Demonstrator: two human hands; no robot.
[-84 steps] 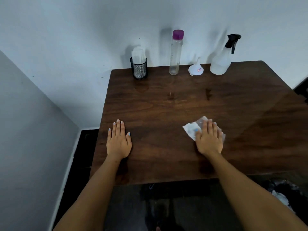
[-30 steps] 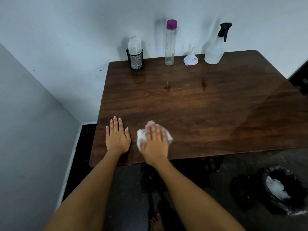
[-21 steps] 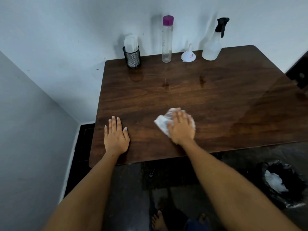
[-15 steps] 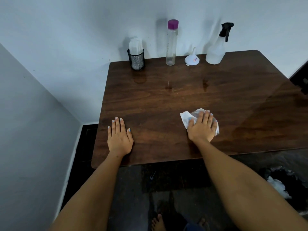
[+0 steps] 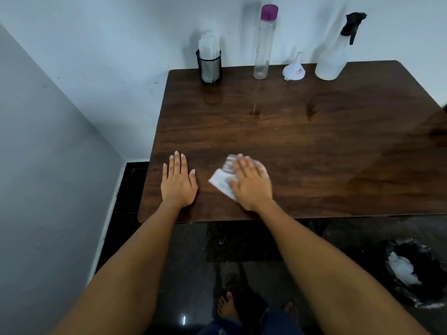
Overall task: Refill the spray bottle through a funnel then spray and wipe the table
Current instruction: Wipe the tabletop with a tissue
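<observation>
Head view. Dark wood bench (image 5: pixel 314 146) set into a corner of white walls. Left hand (image 5: pixel 178 181) lies flat, palm down, fingers spread, grasping nothing, near the bench's near-left edge. Right hand (image 5: pixel 250 183) is pressed flat, fingers extended, on a crumpled white wipe (image 5: pixel 221 181); it pins the wipe against the wood rather than clenching it. The hand and wipe are motion-blurred, so a wiping stroke looks to be in progress. The two hands sit near each other but apart.

Along the far edge, left to right: black mesh holder (image 5: pixel 209 67) with white sheets standing in it, tall clear bottle with a purple cap (image 5: pixel 264 42), small white funnel (image 5: pixel 294 70) resting mouth-down, and spray bottle (image 5: pixel 335 55) with black trigger head, upright at far right. Water bottle looks almost empty. Funnel is beside the spray bottle, not in it.

On the floor at near right, a black-lined bin (image 5: pixel 416 272) holds a white crumpled scrap.

Progress, as a judgement: refill and spraying appear done, with the spray head fitted and tools parked at the far edge. Wiping is the step in hand. Faint sheen and marks on the mid and right bench suggest those areas remain to wipe, then the wipe to bin.
</observation>
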